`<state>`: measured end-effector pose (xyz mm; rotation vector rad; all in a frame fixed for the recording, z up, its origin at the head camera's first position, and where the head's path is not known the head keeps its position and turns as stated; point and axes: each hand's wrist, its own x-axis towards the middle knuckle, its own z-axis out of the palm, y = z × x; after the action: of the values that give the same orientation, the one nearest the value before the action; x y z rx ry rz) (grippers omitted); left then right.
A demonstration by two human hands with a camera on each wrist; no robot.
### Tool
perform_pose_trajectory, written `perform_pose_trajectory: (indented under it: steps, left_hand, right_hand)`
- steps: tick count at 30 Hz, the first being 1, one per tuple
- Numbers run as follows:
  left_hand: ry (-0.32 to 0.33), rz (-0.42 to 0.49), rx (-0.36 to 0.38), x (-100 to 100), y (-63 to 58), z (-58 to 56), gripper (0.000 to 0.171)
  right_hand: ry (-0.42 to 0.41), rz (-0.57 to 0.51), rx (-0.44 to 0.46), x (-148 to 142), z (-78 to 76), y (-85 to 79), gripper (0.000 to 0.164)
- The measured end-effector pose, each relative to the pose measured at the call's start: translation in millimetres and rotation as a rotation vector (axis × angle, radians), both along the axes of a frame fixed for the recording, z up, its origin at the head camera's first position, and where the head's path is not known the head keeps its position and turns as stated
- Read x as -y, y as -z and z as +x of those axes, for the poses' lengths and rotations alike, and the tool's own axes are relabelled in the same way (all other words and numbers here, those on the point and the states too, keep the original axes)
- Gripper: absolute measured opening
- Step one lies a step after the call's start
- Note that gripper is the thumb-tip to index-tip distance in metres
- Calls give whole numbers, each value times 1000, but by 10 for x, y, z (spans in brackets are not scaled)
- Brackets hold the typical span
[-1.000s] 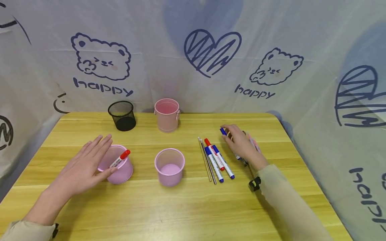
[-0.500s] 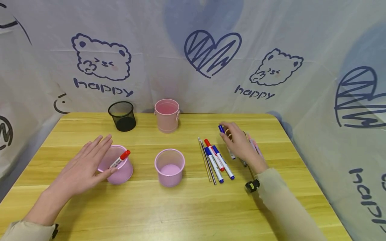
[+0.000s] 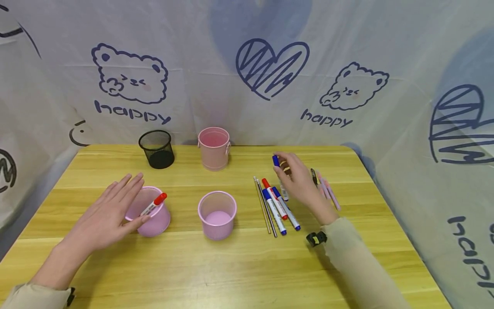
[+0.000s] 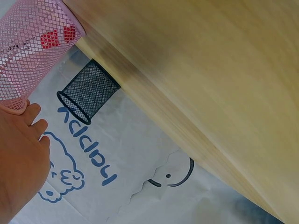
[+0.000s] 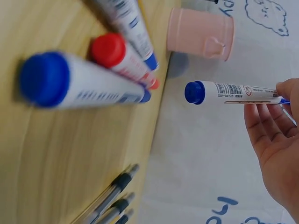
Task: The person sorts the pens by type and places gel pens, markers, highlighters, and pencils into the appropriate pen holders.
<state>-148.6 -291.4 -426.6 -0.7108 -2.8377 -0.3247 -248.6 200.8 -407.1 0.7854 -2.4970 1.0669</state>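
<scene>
My left hand, fingers extended, rests at the rim of a pink mesh pen cup. A red-capped marker leans inside that cup, its cap above the rim. In the left wrist view the fingers lie by the cup's rim. My right hand pinches a blue-capped whiteboard marker between thumb and fingers, raised off the table. Below and left of it lie two more blue-capped markers, a red-capped marker and two thin metallic sticks, side by side.
A second pink cup stands at the middle of the table. Behind are a black mesh cup and a pink bucket with side handles. Several pens lie right of my right hand. A printed cloth hangs behind.
My right hand has lifted the blue-capped marker and moved it left and slightly away, uncovering the pens at the right. My left hand has stayed in place.
</scene>
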Motion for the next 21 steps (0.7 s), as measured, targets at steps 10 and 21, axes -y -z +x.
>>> perform_pose_trajectory:
  steps: [10, 21]
  left_hand:
    - [2, -1, 1, -3, -4, 4, 93]
    - [3, 6, 9, -8, -11, 12, 93]
  right_hand:
    - [-28, -129, -30, 179, 47, -54, 39]
    - [-90, -227, -33, 469, 104, -125, 39]
